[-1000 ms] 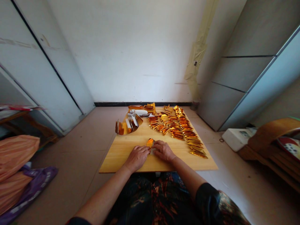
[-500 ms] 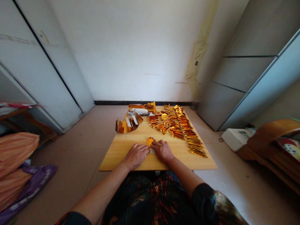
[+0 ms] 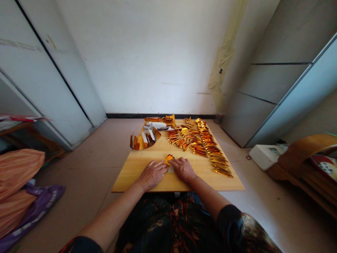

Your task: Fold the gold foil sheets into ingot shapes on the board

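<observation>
A small piece of gold foil paper (image 3: 167,159) lies on the wooden board (image 3: 129,175), with a pale patch showing at its lower end. Close against its left side is my left hand (image 3: 153,174), fingers together and fingertips holding the paper down. My right hand (image 3: 184,169) grips it from the right, its fingers bent and the index finger pressing on the gold face. The fingertips hide part of the paper's edges. Beyond my hands, several rows of folded gold foil pieces (image 3: 202,138) overlap along the right side of the board.
A curved holder (image 3: 143,147) with gold and white paper strips sits at the board's left edge. White rolled paper (image 3: 156,125) lies behind it. A wall (image 3: 147,70) stands beyond, a grey cabinet (image 3: 265,88) at right, orange and purple bags (image 3: 21,175) at left.
My right index finger has shifted slightly up and left over the gold foil paper. My left hand stays almost where it was.
</observation>
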A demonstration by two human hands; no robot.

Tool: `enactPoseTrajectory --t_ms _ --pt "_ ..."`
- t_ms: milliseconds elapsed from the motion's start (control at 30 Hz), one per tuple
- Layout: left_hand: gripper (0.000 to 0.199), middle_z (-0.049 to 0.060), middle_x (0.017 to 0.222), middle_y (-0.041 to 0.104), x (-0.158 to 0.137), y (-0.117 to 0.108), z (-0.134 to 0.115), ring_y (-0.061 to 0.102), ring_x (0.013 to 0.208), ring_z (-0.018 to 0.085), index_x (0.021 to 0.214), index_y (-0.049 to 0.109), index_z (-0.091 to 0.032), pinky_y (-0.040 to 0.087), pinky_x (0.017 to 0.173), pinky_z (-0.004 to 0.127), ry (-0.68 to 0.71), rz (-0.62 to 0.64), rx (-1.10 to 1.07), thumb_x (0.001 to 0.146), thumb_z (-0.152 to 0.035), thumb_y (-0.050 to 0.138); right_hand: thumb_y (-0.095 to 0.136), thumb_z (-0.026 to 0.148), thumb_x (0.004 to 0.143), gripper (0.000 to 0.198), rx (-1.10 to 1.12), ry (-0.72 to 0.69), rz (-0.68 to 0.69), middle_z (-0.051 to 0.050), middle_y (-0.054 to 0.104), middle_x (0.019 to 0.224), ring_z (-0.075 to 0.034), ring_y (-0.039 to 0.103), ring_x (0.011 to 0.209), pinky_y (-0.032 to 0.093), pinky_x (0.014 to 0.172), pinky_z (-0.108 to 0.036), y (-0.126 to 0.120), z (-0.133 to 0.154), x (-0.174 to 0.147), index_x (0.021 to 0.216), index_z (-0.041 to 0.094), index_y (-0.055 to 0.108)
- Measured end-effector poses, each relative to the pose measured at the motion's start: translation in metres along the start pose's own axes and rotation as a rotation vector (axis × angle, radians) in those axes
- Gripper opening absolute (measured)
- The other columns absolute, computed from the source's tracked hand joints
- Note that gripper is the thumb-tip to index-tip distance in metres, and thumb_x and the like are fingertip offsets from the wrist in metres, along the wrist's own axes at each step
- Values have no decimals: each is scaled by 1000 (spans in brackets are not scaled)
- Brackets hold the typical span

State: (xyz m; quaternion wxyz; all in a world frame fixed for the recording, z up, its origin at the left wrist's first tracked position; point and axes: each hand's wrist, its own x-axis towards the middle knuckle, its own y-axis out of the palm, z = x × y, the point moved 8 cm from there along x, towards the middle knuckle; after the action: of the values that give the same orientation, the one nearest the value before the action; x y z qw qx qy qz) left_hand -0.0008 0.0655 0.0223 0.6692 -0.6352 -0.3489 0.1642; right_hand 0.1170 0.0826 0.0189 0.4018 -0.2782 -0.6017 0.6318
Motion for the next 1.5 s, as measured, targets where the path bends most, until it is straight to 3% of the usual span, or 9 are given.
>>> enactPoseTrajectory --t_ms 300,467,600,700,833,1000,1133,1500 --pt "40 5 136 52 -6 3 4 49 122 20 124 53 -29 38 100 40 -14 15 20 86 -19 48 40 31 95 35 -4 -59 23 1 51 132 -24 43 104 32 82 -37 -1 2 -1 127 42 50" --pt "41 1 136 52 -8 -2 9 41 129 24 125 52 -35 32 104 50 -47 44 5 86 -22 50 39 33 96 33 -4 -58 18 0 53 130 -23 43 104 32 82 -36 -4 2 -1 125 40 52" --pt "39 0 133 54 -5 -9 6 37 132 25 121 55 -36 22 108 57 -43 67 -9 84 -24 53 41 32 95 32 -14 -46 18 0 53 130 -23 43 104 32 82 -35 -4 2 -1 123 39 54" --pt "39 1 132 55 -4 -13 2 34 133 27 119 56 -34 22 107 59 -52 56 4 82 -22 54 41 33 95 31 -16 -38 18 0 54 129 -23 44 104 32 82 -36 -3 3 -1 122 39 55" --pt "41 4 131 55 -2 -16 -5 37 130 26 117 58 -29 31 106 49 -23 -6 3 79 -14 53 42 31 94 31 9 -16 14 -1 55 129 -23 45 105 33 83 -37 -2 2 2 121 39 57" --pt "23 4 107 66 5 -9 -8 59 100 20 102 64 -23 43 92 37 -34 -13 -87 81 -22 55 50 31 89 32 118 -8 62 2 54 131 -23 46 107 35 85 -38 -3 -8 3 119 40 60" --pt "15 4 99 67 9 -7 -5 60 95 20 91 66 -23 42 90 38 -75 -65 -86 83 -26 53 61 40 82 34 216 -60 76 0 52 134 -24 47 110 35 90 -39 -4 -12 0 116 37 63" --pt "16 2 89 66 11 -9 -5 60 87 17 89 63 -23 43 80 31 -61 -51 -97 83 -18 49 63 40 83 18 247 31 -59 0 59 123 -22 50 105 34 87 -37 4 -14 6 98 36 71"
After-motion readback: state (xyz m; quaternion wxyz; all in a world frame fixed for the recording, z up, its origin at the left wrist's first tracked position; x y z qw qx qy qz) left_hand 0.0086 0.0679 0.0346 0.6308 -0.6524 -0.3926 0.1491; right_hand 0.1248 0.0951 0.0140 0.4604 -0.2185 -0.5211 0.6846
